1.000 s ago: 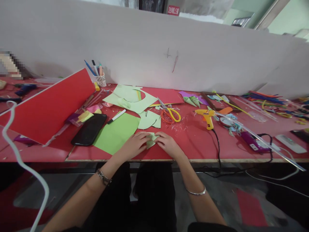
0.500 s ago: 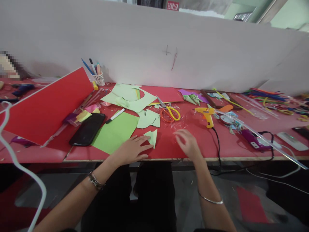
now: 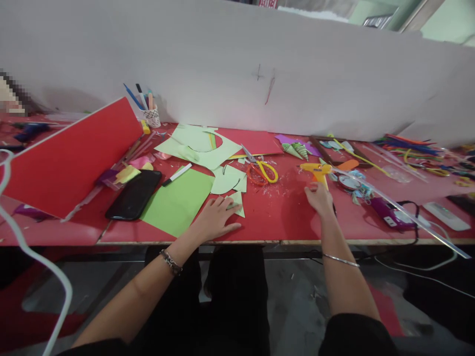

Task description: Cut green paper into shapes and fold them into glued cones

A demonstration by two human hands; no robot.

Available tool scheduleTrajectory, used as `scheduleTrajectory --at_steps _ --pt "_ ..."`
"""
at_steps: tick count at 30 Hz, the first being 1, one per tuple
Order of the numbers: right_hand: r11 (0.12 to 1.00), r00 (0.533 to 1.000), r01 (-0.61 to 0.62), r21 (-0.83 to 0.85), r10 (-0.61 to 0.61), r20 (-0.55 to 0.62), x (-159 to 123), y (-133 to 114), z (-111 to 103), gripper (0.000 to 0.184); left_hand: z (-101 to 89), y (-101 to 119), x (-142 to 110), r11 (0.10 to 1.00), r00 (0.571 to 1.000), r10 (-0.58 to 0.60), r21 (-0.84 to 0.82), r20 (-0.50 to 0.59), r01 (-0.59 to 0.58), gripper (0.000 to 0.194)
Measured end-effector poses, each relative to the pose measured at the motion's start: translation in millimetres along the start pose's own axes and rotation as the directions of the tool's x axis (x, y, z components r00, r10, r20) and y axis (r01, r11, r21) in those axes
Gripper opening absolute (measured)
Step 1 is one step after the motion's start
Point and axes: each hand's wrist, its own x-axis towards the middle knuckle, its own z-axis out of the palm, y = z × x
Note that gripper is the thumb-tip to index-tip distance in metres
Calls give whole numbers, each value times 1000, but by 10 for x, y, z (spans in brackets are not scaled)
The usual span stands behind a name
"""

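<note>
Pale-green paper piece [image 3: 239, 202] on red table [image 3: 278, 220], by near edge. Left hand [image 3: 214, 218] spread open, fingertips on it. Right hand [image 3: 319, 199] curled at glue gun [image 3: 316, 169] handle; firmness of hold unclear. Scissors [image 3: 259, 163] beyond, between hands.

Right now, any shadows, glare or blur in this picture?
All in the head view: a faint shadow on the wall beside the cup; bright streaks along the clear rod; the left hand, right hand and glue gun clear in outline, finer detail soft; a blocky patch at the far left edge.
</note>
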Motion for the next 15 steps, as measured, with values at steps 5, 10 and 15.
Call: scheduleTrajectory --at_steps 5,10,15 --pt "997 991 74 21 -71 -113 23 -46 4 33 -59 -88 -12 996 998 63 -59 29 -61 49" --pt "991 930 31 -132 -77 -359 77 -47 -65 47 -32 -112 -23 995 998 65 -78 22 -63 49" --pt "981 980 -167 -99 154 -128 268 -82 -62 60 35 -83 -64 997 999 41 -60 -7 -42 48"
